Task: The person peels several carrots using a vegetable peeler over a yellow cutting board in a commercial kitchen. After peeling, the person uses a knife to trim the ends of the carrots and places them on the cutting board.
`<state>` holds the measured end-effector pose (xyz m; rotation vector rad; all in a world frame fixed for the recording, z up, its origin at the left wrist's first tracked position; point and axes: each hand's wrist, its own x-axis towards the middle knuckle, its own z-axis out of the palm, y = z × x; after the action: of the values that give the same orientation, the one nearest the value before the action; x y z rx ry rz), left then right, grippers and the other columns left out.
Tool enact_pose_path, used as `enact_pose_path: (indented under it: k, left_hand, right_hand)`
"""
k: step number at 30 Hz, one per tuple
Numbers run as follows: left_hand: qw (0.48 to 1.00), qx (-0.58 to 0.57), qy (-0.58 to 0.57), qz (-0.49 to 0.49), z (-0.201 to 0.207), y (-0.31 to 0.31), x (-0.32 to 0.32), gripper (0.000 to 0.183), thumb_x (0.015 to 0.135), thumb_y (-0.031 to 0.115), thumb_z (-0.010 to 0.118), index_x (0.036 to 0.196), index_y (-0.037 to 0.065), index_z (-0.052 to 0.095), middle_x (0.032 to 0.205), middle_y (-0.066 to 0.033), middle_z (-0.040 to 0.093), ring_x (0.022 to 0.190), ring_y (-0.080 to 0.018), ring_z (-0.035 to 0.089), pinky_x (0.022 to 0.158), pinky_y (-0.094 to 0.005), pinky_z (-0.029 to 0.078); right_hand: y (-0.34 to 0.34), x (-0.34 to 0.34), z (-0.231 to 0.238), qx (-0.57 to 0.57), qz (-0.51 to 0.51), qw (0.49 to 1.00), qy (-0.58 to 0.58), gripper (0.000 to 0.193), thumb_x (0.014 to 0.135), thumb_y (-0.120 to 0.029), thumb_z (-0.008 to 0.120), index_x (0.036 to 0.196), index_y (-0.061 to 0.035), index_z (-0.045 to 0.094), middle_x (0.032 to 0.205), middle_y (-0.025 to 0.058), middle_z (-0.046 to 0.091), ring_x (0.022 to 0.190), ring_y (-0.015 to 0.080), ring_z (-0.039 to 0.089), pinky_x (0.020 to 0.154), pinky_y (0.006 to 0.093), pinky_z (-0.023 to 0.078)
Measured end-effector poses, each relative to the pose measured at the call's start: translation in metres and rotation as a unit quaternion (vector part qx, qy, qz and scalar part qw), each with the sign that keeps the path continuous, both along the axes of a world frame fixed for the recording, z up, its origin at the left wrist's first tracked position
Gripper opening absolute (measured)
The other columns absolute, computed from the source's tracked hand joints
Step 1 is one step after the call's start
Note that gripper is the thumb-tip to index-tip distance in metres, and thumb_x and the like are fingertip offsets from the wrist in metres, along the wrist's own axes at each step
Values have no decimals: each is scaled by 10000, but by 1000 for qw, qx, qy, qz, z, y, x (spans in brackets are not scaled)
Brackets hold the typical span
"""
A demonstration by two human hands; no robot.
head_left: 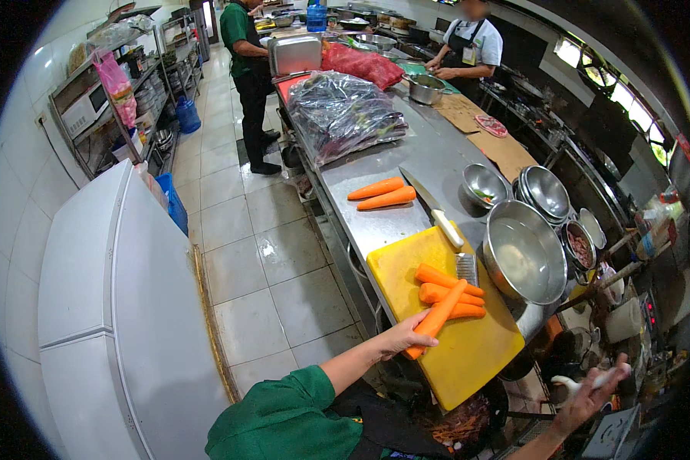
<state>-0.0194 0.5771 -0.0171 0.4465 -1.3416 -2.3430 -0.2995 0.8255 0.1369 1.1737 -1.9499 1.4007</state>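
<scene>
L hand [405, 337] grips a carrot [441, 313] near its thick end, fingers closed round it. R hand [594, 392], well apart to the R of the board, is blurred; its fingers appear curled about a white tool [566, 382], exact type not clear. Carrot pos.: over the yellow cutting board [483, 349], passing above the loose carrots [435, 293]; contact w/ them can't be told.

Handling (judgement): hold the thick end firmly, leaving the length beyond it free; brace the tip on bare board rather than on the pile, b/c round carrots prob. roll. Keep L fingertips behind any edge the R hand brings in. The knife [433, 207], its white handle overlapping the board's far part, is best kept clear.

Orientation: long axis oblique, i.e. thick end toward the wearer (lower L), narrow tip pointing away & to the R (upper R). Loose carrots lie roughly crosswise, axes running upper L to lower R.
</scene>
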Motion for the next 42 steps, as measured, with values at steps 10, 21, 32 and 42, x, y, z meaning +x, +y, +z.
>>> enact_pose_path:
  k: [10,21,32,42]
  left_hand:
    - [999,30,-13,20,-1,11,18,758,773,177,683,1404,65,277,1002,-25,469,853,-112,515,705,-266,463]
    - [995,88,-39,-15,2,8,24,703,811,156,619,1411,75,261,964,-54,484,779,-121,528,640,-263,473]
    - [993,87,-58,-57,5,14,11,716,816,163,612,1431,96,250,926,-56,526,783,-123,546,648,-248,487]
    - [995,58,-44,-67,8,14,5,681,822,175,608,1399,58,265,952,-43,488,819,-114,526,650,-249,483]
  right_hand:
    - [-85,84,7,385,160,908,27,316,753,-43,674,1064,-65,629,719,187,581,594,271,602,544,314,451]
    - [-8,58,-26,417,26,894,-161,291,789,-109,663,1071,-39,636,742,165,629,607,250,596,573,351,454]
    - [1,72,-46,377,64,892,-242,302,801,-125,644,1096,-58,638,799,166,663,582,213,616,555,338,476]
    - [-40,71,-72,262,47,897,-354,230,838,-20,490,1030,-30,618,743,114,567,656,200,565,643,317,448]
